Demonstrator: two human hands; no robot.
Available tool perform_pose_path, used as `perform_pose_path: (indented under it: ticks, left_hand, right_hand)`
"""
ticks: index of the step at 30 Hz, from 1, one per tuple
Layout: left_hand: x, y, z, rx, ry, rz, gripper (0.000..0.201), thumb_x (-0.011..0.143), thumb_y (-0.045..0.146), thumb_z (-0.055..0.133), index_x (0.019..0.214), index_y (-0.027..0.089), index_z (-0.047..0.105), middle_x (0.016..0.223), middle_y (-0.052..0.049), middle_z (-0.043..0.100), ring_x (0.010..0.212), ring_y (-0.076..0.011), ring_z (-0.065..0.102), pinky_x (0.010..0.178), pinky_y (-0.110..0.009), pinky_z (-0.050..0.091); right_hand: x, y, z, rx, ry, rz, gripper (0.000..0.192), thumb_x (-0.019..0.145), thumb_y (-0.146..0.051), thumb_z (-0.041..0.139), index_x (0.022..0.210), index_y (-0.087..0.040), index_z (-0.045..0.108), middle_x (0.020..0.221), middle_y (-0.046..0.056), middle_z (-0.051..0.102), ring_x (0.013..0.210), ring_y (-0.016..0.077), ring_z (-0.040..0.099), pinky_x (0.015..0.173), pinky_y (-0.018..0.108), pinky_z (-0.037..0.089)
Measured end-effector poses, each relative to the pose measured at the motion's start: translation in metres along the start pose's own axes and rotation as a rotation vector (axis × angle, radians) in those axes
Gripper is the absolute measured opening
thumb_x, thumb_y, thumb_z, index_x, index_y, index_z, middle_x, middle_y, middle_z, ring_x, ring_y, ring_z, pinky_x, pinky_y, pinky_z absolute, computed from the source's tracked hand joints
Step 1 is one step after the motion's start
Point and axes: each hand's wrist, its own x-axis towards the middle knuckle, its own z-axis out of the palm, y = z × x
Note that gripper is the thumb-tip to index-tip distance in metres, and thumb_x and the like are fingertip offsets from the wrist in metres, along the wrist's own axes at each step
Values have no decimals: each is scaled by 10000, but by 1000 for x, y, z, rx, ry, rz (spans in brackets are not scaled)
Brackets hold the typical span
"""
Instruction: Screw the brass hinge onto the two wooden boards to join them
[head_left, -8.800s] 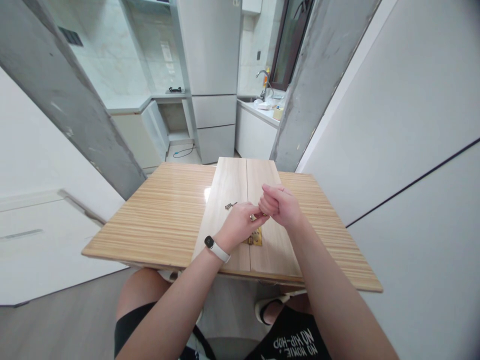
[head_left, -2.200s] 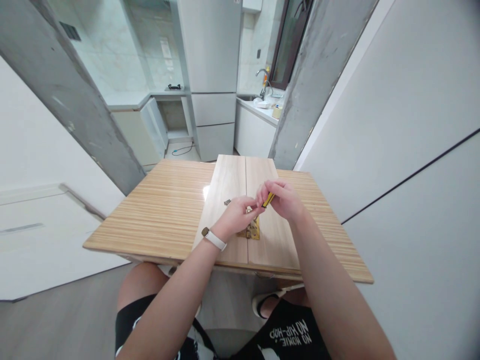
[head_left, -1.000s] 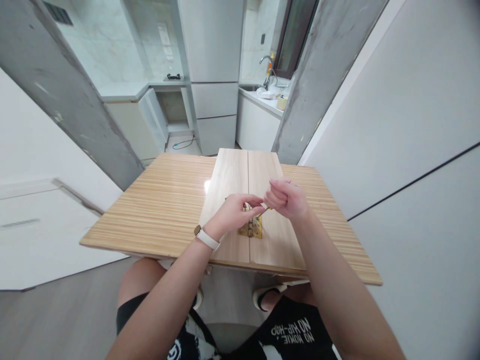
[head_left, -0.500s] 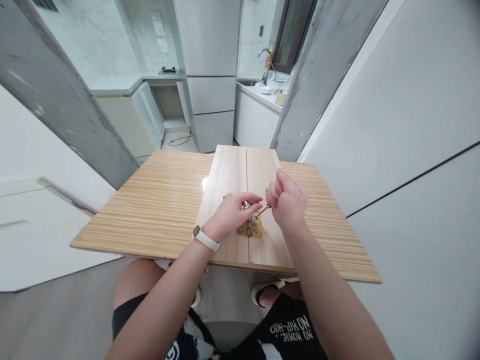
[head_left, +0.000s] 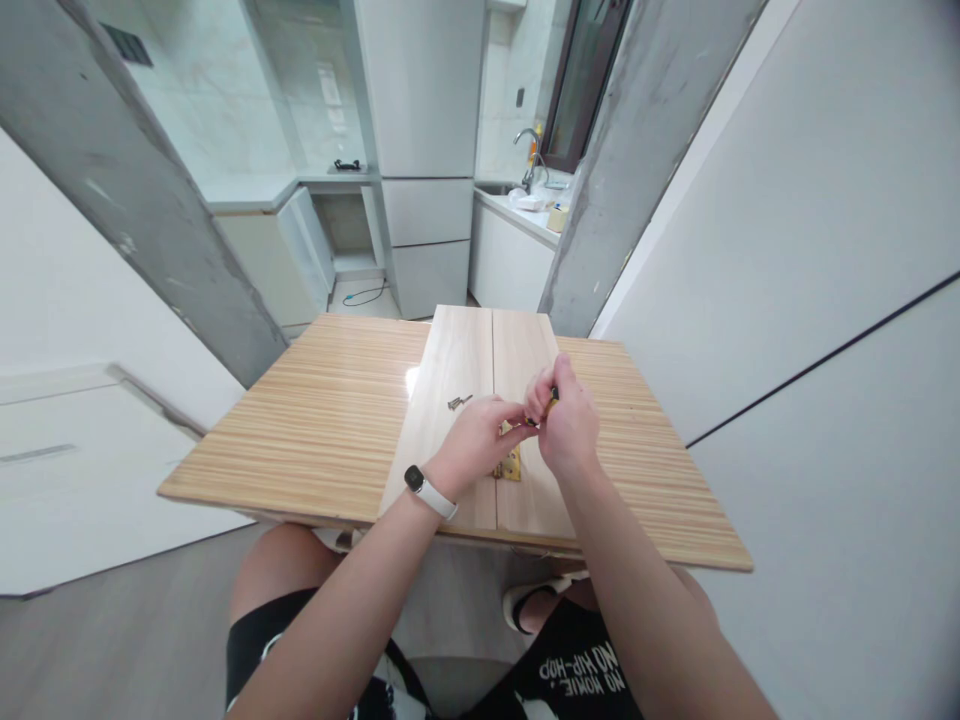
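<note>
I see a kitchen behind a striped wooden table [head_left: 315, 430] carrying 2 pale boards [head_left: 480, 400]. My right hand [head_left: 568, 428] is fisted around a screwdriver [head_left: 553, 398] over the brass hinge [head_left: 510, 465]; my left hand [head_left: 480, 445] pinches beside its tip, loose screws [head_left: 459, 402] nearby.

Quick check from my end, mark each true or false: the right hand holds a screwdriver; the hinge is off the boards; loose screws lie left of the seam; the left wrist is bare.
1. The right hand holds a screwdriver. True.
2. The hinge lies off the boards. False: it sits across their seam.
3. Loose screws lie left of the seam. True.
4. The left hand has a bare wrist. False: it wears a watch.
</note>
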Motion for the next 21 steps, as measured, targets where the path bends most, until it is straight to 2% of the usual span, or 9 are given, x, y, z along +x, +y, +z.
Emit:
perform_pose_path:
  ticks: [3,6,8,10,11,13,15,21]
  left_hand:
    - [-1,-1,0,37,-9,40,170,997,323,683,904,209,769,829,-47,734,868,-214,675,805,-317,494]
    - [0,-3,2,56,8,39,186,996,323,676,886,204,767,829,-56,725,859,-216,669,803,-322,497]
    - [1,-4,2,30,11,34,173,990,317,683,900,202,776,840,-56,729,841,-210,670,802,-322,502]
    - [1,-5,2,-9,-5,34,175,996,319,675,923,208,789,854,-54,741,839,-206,676,813,-321,506]
    - [1,-5,2,-25,-15,33,178,1001,323,670,939,213,796,866,-53,748,847,-205,681,821,-320,508]
    - [1,-6,0,-38,-28,14,187,1004,338,666,959,220,804,886,-52,758,856,-205,685,828,-318,508]
    - [2,-7,-1,-40,-33,-18,186,999,346,675,958,221,807,890,-49,761,849,-204,684,824,-315,504]
    - [6,-8,-5,-99,-87,-36,134,981,311,699,977,230,805,931,-37,777,878,-205,693,840,-311,499]
  right_hand:
    - [8,-12,-14,-3,-263,20,574,985,-614,607,577,-211,581,561,23,559,536,149,519,543,309,427]
    - [24,-19,-27,-10,-527,34,556,948,-630,648,604,-194,660,618,57,647,612,192,617,612,335,491]
    - [34,-21,-31,-27,-723,92,557,931,-596,690,560,-184,644,569,61,648,564,185,609,592,331,479]
    - [40,-21,-32,-37,-866,167,604,931,-543,715,473,-189,542,453,27,560,449,136,512,518,296,403]
    - [42,-21,-30,-28,-895,200,641,936,-526,717,442,-196,475,405,0,491,403,109,440,484,281,349]
    - [42,-19,-26,11,-861,240,688,943,-507,708,423,-211,370,365,-47,365,360,72,311,441,267,254]
    - [40,-16,-21,51,-762,265,689,938,-490,704,427,-220,329,364,-65,310,349,62,253,416,264,202]
    - [27,-12,-10,103,-460,232,652,880,-494,732,430,-230,341,354,-67,284,327,62,231,372,259,143]
